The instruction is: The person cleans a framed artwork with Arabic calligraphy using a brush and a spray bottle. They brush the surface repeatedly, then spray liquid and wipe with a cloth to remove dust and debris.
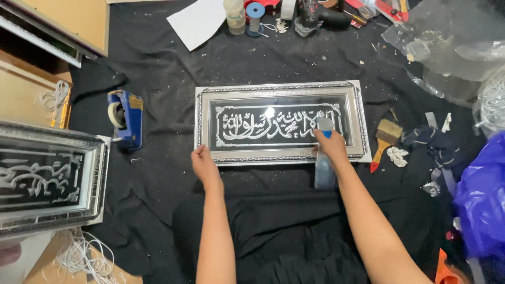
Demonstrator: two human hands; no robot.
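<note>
Lying flat, silver-framed calligraphy panel (279, 123) gleams on black cloth (158, 79).

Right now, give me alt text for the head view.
A silver-framed calligraphy panel lies on black cloth; the left hand steadies its lower edge while the right hand holds a spray bottle over the glass.

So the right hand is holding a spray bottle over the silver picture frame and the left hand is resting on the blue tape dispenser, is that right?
Not quite. The head view shows the left hand resting on the lower left corner of the silver picture frame, not on the blue tape dispenser, which lies apart on the black cloth to the left. The right hand does hold a spray bottle over the frame.
</note>
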